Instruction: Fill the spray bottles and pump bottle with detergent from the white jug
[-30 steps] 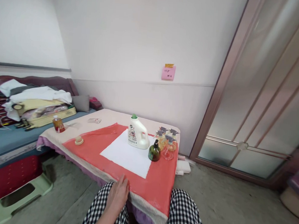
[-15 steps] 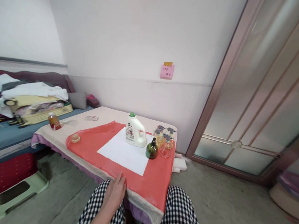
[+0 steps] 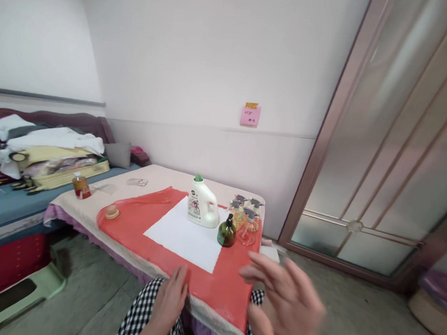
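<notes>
My left hand lies flat at the table's front edge, its fingertips on a red plastic sheet. Raised over the right corner, my right hand is somewhat blurred, fingers and thumb apart with nothing between them. A white cloth is spread on the sheet. On the cloth stands a white detergent jug with a green top. Beside it is a dark green pump bottle. Several clear spray bottles with grey trigger heads are grouped to its right, some holding yellow liquid.
A beige round lid sits on the sheet's left end. Farther left stands a bottle of amber liquid. A green-and-red stool is on the floor at left, a bed with piled clothes behind. A pink note hangs on the wall.
My right hand has come into view from below and is now above the table's right corner. My left hand stays at the front edge. The view has tilted up slightly.
</notes>
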The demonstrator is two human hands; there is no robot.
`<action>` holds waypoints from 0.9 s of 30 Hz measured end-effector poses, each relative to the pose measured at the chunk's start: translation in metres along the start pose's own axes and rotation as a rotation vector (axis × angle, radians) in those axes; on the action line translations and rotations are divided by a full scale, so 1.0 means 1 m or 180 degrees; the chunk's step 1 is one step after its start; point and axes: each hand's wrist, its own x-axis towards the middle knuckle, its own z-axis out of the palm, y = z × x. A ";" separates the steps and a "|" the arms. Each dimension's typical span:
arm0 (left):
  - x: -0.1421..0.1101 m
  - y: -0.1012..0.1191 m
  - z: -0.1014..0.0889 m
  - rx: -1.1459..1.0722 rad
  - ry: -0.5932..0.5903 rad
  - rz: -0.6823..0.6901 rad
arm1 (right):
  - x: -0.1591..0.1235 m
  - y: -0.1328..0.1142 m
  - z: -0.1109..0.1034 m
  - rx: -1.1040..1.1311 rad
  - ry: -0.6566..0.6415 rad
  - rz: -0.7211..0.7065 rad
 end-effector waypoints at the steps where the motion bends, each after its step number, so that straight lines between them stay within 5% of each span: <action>1: 0.001 0.005 -0.005 -0.0322 0.0013 -0.0106 | 0.011 0.008 0.008 0.0058 -0.0050 0.0071; 5: 0.007 0.038 -0.045 -0.1604 0.0034 -0.0747 | 0.024 0.051 0.029 -0.0269 -0.0712 0.0661; 10: 0.007 0.072 -0.089 -0.2369 0.0101 -0.0579 | -0.001 0.098 0.042 0.0012 -0.0958 0.1286; 27: 0.000 0.060 -0.067 -0.2785 -0.0006 -0.0962 | -0.007 0.126 0.048 0.0391 -0.0805 0.1590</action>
